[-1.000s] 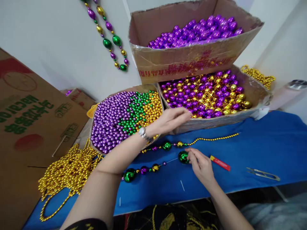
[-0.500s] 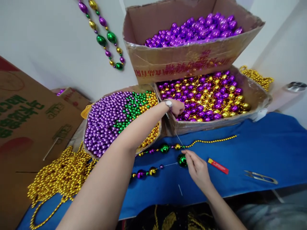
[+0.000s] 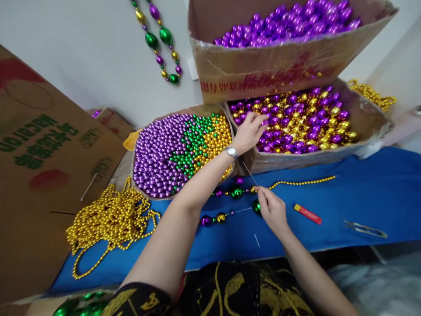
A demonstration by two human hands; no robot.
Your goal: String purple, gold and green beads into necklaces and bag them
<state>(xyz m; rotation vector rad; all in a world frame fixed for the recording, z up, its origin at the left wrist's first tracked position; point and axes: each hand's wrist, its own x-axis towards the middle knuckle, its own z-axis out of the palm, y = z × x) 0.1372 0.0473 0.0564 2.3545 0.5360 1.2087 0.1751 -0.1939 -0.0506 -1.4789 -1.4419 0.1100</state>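
My left hand (image 3: pixel 250 131), a watch on its wrist, is over the near left corner of the box of purple and gold beads (image 3: pixel 305 120). Its fingers are closed around a purple bead (image 3: pixel 265 122) that shows at the fingertips. Above the blue cloth, my right hand (image 3: pixel 272 210) pinches the lower end of a thin needle (image 3: pixel 250 173), which points up and left. Close by the right fingers is a large green bead (image 3: pixel 256 206), partly hidden by the hand. A thread leads left from it to strung beads (image 3: pixel 220 217). Another bead strand (image 3: pixel 236 192) lies behind.
A box of small purple, green and gold beads (image 3: pixel 158 153) stands at left, under my left forearm. Gold bead strands (image 3: pixel 108 215) are heaped beside it. Thread snips (image 3: pixel 365 228) and a red-and-yellow strip (image 3: pixel 308 213) lie right on the blue cloth (image 3: pixel 329 237). A purple-bead box (image 3: pixel 289 66) stands above.
My left hand has risen out of the bead box, and a purple bead now shows at its fingertips. My right hand keeps its pinch on the needle. The camera view has shifted.
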